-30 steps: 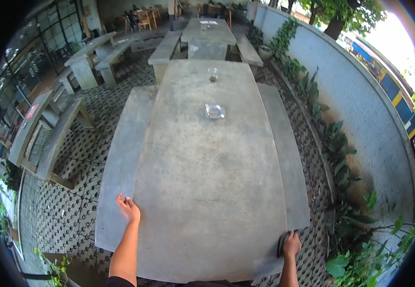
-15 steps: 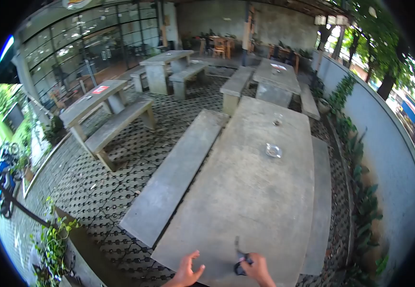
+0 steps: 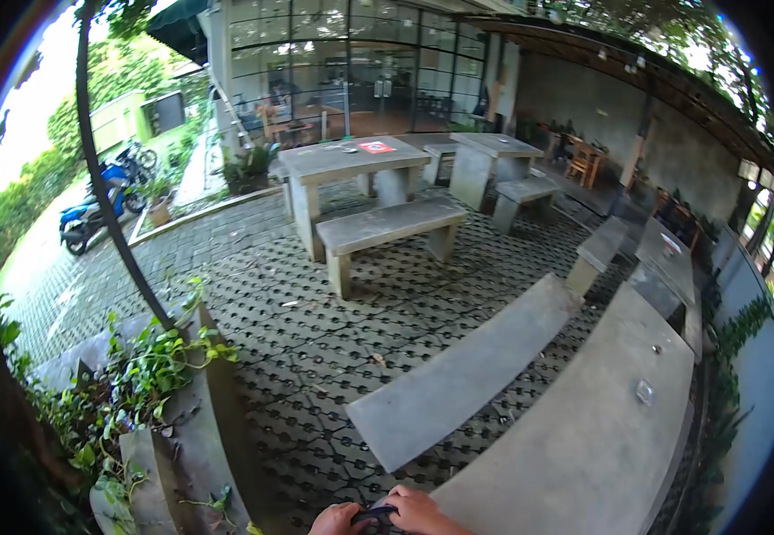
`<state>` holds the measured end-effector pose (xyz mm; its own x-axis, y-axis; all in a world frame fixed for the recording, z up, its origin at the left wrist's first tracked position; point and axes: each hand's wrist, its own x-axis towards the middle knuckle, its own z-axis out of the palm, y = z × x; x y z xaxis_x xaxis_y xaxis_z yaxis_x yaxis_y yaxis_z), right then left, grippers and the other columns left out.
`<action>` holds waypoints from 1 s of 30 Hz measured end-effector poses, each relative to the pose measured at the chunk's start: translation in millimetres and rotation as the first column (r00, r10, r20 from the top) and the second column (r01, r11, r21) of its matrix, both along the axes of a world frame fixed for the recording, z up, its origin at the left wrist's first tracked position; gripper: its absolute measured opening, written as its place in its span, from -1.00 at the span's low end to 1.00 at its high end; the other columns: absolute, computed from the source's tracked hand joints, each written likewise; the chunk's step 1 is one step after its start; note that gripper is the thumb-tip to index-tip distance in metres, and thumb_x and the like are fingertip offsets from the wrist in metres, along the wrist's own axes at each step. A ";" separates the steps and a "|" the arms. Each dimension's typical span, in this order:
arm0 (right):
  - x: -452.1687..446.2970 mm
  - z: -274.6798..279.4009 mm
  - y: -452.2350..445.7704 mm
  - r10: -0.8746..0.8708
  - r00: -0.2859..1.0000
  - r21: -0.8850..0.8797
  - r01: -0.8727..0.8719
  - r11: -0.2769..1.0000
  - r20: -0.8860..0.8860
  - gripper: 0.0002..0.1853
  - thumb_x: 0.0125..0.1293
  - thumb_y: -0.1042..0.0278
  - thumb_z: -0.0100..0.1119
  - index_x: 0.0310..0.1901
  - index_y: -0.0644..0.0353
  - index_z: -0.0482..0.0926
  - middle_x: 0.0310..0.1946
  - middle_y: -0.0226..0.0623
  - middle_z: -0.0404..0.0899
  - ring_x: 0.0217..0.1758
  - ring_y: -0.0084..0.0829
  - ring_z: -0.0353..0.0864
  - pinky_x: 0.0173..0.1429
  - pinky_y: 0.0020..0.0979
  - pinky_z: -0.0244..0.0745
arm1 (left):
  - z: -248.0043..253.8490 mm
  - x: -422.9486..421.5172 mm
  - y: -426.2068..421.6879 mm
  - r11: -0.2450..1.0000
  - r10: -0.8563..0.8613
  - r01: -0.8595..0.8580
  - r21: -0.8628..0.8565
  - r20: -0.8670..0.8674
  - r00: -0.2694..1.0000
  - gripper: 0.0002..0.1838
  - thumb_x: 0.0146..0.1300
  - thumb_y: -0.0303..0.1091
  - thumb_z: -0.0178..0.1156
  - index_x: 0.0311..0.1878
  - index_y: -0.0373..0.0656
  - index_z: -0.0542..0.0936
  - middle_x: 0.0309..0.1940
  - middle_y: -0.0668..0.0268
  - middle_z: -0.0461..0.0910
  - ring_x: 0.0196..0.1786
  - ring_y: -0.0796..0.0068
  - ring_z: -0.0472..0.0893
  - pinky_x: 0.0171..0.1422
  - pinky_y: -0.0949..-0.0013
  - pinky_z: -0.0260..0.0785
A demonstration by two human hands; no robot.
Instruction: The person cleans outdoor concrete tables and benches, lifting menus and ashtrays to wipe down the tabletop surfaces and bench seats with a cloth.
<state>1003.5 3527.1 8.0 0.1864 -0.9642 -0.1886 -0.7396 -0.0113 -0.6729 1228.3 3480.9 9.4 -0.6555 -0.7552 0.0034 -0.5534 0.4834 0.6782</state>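
My left hand (image 3: 334, 519) and my right hand (image 3: 412, 511) are close together at the bottom edge of the head view. Between them stretches a narrow black strap-like thing (image 3: 374, 514), slightly curved, with fingers of both hands closed on its ends. The rest of it is hidden by my hands and the frame edge, so its exact kind cannot be made out. Just to the right of my hands is the near corner of a long concrete table (image 3: 574, 428). On its far part stand a clear glass ashtray (image 3: 644, 392) and a small dark item (image 3: 656, 349).
A concrete bench (image 3: 467, 370) runs along the table's left side. A planter wall (image 3: 226, 428) with leafy vines (image 3: 128, 374) stands at the left. Further off are another concrete table (image 3: 351, 160) with a red card (image 3: 375, 147), and a blue motorbike (image 3: 106, 196).
The view has swung left. My hands have come together off the table's near end. The black thing, earlier at the tabletop under my right hand, is now held between both; my left hand has closed.
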 end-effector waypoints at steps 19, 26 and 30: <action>45.3 -30.3 -247.5 -0.295 0.950 -0.101 0.285 0.953 -0.104 -0.68 0.10 0.38 0.15 -0.06 -0.04 0.64 -0.06 -0.29 0.62 0.02 -0.16 0.64 0.09 -0.16 0.56 | 12.5 60.4 -263.6 0.994 0.103 -0.103 0.036 0.009 0.995 -0.58 0.25 0.03 0.30 -0.12 -0.18 0.66 -0.21 0.10 0.66 -0.10 0.04 0.67 -0.02 0.16 0.53; -2.3 -44.7 -392.1 -0.247 0.969 0.086 0.245 0.966 0.022 -0.63 0.21 0.31 0.01 0.05 -0.02 0.60 -0.07 -0.20 0.65 0.05 -0.07 0.62 0.12 -0.10 0.53 | -1.0 35.9 -437.8 0.996 -0.093 0.092 0.015 0.171 0.981 -0.60 0.29 0.04 0.24 -0.08 -0.13 0.66 -0.16 0.14 0.64 -0.07 0.05 0.65 0.00 0.08 0.52; -31.7 -39.7 -470.1 -0.189 0.981 0.043 0.187 0.981 0.039 -0.63 0.26 0.16 0.05 0.08 0.00 0.58 -0.02 -0.19 0.64 0.04 -0.06 0.63 0.10 -0.09 0.54 | -8.0 13.4 -534.8 0.983 -0.183 0.182 0.019 0.167 0.969 -0.62 0.26 0.01 0.27 -0.08 -0.12 0.65 -0.17 0.16 0.65 -0.05 0.04 0.64 0.01 0.08 0.51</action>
<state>971.8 3057.0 -31.7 0.0111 -0.9749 -0.2222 -0.6970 0.1518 -0.7008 1241.7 2946.1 1.4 -0.7732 -0.6227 -0.1202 -0.5618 0.5846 0.5854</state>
